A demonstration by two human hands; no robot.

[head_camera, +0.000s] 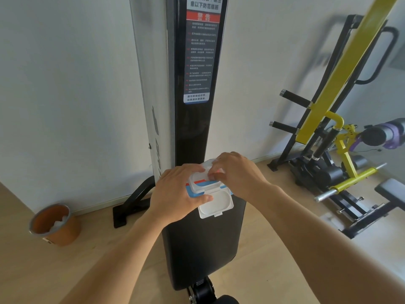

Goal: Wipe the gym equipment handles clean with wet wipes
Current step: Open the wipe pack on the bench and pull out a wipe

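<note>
Both my hands meet on the wet wipes pack [198,189], lid flipped open. Left hand [175,191] grips its side; right hand [236,174] pinches at the opening.

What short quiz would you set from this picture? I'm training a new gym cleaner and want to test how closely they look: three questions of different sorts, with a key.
1. True or false: the flip lid of the wet wipes pack is open.
2. Which hand steadies the pack from the side while the other picks at its opening? A) left hand B) right hand C) neither
3. Fill in: the round orange bin stands on the floor to the ____ of the black bench.

Key: 1 true; 2 A; 3 left.
</note>
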